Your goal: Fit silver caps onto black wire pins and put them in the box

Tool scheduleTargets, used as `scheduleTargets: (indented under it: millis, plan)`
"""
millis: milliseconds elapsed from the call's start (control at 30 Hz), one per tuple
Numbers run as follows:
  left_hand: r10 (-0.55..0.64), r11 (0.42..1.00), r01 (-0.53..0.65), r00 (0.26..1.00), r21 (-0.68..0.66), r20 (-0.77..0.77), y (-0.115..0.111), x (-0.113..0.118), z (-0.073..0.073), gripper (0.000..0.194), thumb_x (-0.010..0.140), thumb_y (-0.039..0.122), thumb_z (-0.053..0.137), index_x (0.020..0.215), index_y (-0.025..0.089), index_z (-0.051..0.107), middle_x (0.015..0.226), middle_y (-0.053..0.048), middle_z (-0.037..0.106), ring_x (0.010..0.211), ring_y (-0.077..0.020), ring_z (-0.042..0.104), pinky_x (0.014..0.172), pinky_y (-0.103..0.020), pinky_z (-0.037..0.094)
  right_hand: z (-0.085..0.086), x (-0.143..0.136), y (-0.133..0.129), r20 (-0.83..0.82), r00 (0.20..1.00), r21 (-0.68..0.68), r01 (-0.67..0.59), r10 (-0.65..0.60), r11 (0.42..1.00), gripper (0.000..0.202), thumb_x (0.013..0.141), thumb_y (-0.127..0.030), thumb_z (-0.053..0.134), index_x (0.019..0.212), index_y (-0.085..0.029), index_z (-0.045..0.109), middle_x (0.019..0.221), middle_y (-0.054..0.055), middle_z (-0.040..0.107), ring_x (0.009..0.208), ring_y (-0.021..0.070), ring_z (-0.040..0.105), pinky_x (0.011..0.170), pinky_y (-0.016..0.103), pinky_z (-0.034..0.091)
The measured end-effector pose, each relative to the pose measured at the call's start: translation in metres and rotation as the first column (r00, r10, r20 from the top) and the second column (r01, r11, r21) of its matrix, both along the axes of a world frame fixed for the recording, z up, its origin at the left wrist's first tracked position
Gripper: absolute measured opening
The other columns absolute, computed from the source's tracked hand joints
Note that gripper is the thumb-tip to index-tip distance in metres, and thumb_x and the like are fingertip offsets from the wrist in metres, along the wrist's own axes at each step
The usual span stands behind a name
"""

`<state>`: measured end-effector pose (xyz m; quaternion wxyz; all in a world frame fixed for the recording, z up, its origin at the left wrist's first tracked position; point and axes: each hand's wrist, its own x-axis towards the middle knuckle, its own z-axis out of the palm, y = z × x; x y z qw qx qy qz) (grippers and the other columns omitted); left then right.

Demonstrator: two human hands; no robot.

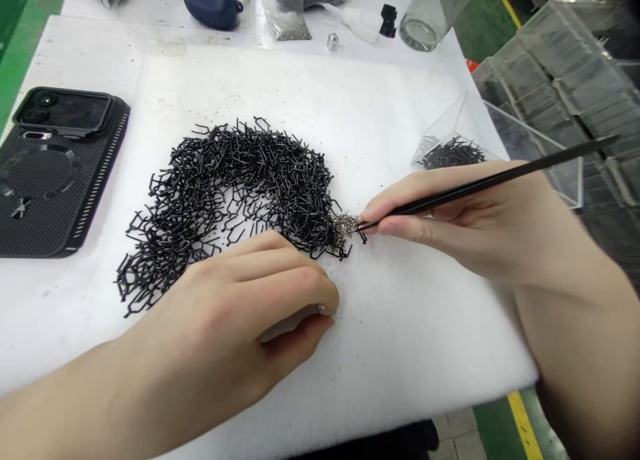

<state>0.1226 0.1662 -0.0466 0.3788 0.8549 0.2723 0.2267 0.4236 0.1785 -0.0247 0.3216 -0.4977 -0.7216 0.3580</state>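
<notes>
My right hand (450, 213) grips a pair of black tweezers (480, 187), their tips pointing left. The tips touch the edge of a small heap of tiny silvery-brown bits (345, 228). A small black bent pin (364, 237) lies at the tips; whether they pinch it I cannot tell. Just left of the heap, a large curved pile of thin black bent pins (250, 157) spreads over the white foam sheet (400, 340). My left hand (250, 300) rests in front of the pile, thumb and forefinger pinched together. What is between them is too small or hidden to make out.
At the left lies a phone in a black case (50, 180). A clear box (453, 150) holding black pins stands at the right. Along the back are a dark blue case (210, 3), a small plastic bag (287, 20) and a glass (423, 30). Stacked clear drawers (565, 67) stand beyond.
</notes>
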Motion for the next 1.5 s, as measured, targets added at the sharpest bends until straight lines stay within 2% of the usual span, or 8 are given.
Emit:
scheduleTargets:
  millis: [333,567,733,833,1033,1200,1367,1500]
  plan:
    - [-0.003,1.0,0.003,1.0,-0.001,0.017,0.0,-0.001,-0.002,0.015,0.113,0.014,0.066,0.111,0.028,0.073,0.105,0.004,0.081,0.101,-0.0144,0.07,0.088,-0.027,0.059,0.001,-0.004,-0.001,-0.031,0.999,-0.059,0.033,-0.035,0.998,0.007,0.095,-0.036,0.1,0.101,-0.035,0.097,0.103,-0.002,0.092,0.096,0.0204,0.089,0.08,0.027,0.076]
    - [-0.005,1.0,0.005,1.0,0.005,0.014,0.0,0.0,0.001,0.016,0.114,0.014,0.066,0.11,0.027,0.074,0.105,0.004,0.081,0.099,-0.014,0.07,0.086,-0.027,0.059,0.0,-0.003,-0.002,-0.01,1.0,-0.022,0.025,-0.025,0.999,0.005,0.096,-0.038,0.099,0.101,-0.036,0.098,0.106,-0.002,0.093,0.096,0.0195,0.089,0.075,0.025,0.074]
    - [-0.005,1.0,0.005,1.0,0.017,-0.007,0.002,0.001,0.003,0.016,0.113,0.014,0.066,0.106,0.025,0.074,0.102,0.003,0.081,0.096,-0.0142,0.071,0.084,-0.027,0.061,0.0,-0.002,0.0,-0.037,0.999,-0.04,0.017,-0.019,0.999,0.006,0.097,-0.036,0.099,0.102,-0.036,0.098,0.105,-0.004,0.093,0.098,0.0173,0.089,0.086,0.023,0.077]
    - [0.0,1.0,0.0,1.0,0.023,0.012,0.001,-0.001,0.001,0.016,0.114,0.014,0.066,0.109,0.026,0.074,0.104,0.004,0.081,0.098,-0.0132,0.071,0.086,-0.026,0.06,0.001,-0.003,0.0,-0.044,0.999,-0.047,0.017,-0.019,0.999,0.005,0.097,-0.035,0.099,0.101,-0.036,0.097,0.104,-0.004,0.093,0.096,0.0152,0.089,0.084,0.019,0.075]
    - [0.115,0.992,-0.114,0.993,0.061,-0.021,-0.005,0.003,0.001,0.013,0.112,0.016,0.068,0.113,0.028,0.073,0.092,0.007,0.077,0.086,-0.0113,0.071,0.076,-0.024,0.056,0.007,-0.004,-0.004,-0.076,0.997,-0.015,0.027,-0.028,1.0,0.005,0.099,-0.031,0.097,0.103,-0.034,0.096,0.103,-0.002,0.092,0.095,0.0175,0.089,0.084,0.026,0.077]
    - [0.199,0.98,-0.196,0.978,0.045,-0.068,-0.006,0.008,0.008,0.014,0.104,0.014,0.074,0.109,0.027,0.07,0.08,0.01,0.07,0.08,-0.0092,0.07,0.067,-0.022,0.051,0.01,-0.008,-0.013,-0.167,0.983,-0.008,-0.075,0.073,0.997,0.01,0.103,-0.025,0.093,0.105,-0.035,0.093,0.103,-0.001,0.091,0.097,0.0194,0.089,0.085,0.03,0.076]
    - [0.216,0.976,-0.213,0.974,0.042,-0.067,-0.005,0.009,0.007,0.023,0.098,0.011,0.081,0.109,0.027,0.068,0.083,0.012,0.071,0.079,-0.0078,0.069,0.069,-0.023,0.051,0.009,-0.015,-0.015,-0.208,0.955,-0.069,-0.227,0.209,0.971,0.015,0.103,-0.019,0.09,0.108,-0.033,0.092,0.105,0.001,0.091,0.1,0.0216,0.09,0.087,0.031,0.077]
    - [0.219,0.976,-0.219,0.973,0.014,-0.07,-0.003,0.009,0.006,0.023,0.099,0.013,0.082,0.11,0.027,0.067,0.089,0.012,0.074,0.085,-0.0084,0.073,0.071,-0.025,0.053,0.008,-0.02,-0.013,-0.2,0.948,-0.091,-0.271,0.249,0.958,0.011,0.104,-0.022,0.09,0.107,-0.032,0.092,0.103,0.0,0.091,0.098,0.0189,0.089,0.086,0.028,0.075]
